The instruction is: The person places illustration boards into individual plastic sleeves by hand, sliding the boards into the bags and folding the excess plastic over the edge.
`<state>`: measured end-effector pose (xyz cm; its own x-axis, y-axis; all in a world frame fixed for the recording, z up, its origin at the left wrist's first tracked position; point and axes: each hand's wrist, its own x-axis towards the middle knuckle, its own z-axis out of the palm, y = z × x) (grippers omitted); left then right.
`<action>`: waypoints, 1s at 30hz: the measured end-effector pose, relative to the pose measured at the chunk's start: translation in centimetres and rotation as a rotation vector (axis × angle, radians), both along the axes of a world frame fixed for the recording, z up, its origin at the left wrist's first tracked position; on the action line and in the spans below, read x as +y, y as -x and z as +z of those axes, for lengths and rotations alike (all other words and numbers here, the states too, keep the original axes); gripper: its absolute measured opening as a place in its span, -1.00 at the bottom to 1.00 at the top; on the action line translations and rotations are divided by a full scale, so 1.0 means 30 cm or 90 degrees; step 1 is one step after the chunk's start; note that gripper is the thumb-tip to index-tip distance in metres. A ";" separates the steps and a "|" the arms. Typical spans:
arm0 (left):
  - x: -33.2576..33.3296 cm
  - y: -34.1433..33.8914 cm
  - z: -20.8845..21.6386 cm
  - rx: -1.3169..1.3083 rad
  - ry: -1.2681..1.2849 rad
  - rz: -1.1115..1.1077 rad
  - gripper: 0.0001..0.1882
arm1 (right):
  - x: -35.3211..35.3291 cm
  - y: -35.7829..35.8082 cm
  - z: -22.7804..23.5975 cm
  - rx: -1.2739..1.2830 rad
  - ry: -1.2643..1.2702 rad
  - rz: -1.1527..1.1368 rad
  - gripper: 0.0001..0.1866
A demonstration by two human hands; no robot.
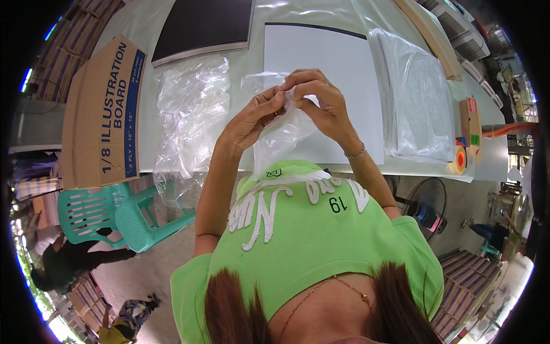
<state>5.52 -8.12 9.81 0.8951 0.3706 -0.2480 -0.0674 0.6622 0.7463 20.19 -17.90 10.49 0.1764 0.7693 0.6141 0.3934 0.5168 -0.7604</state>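
Close in front of my chest, my left hand (255,117) and my right hand (325,106) meet, fingertips pinched together on a clear plastic bag (282,135). The thin bag hangs crumpled below my fingers, down toward my shirt. Behind and under my hands lies a large white board (338,63) with a dark far edge. Left of it, a pile of clear plastic bags (192,109) spreads over the table and droops past the near edge. To the right of the white board sits a stack wrapped in clear plastic (421,106).
A printed cardboard box (103,114) stands at the table's left end. Black boards (203,26) are stacked at the far side. Near the right edge is an orange tape roll (460,159). Below the table are a green plastic chair (146,221) and a fan (428,200).
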 end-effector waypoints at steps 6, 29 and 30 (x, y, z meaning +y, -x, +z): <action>0.031 0.018 -0.036 -0.049 0.011 -0.041 -0.69 | 0.012 -0.016 0.023 0.119 -0.027 0.013 -0.88; 0.015 0.063 0.021 0.177 -0.477 0.051 -0.74 | 0.017 -0.040 -0.027 -0.041 0.090 -0.164 -0.90; 0.012 0.058 0.015 0.174 -0.467 0.061 -0.75 | 0.015 -0.039 -0.028 -0.046 0.092 -0.165 -0.90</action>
<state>3.79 -7.77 10.27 0.7938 0.5969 -0.1166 0.1494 -0.0056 0.9888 21.35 -17.45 9.64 0.3383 0.7846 0.5196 0.5537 0.2805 -0.7841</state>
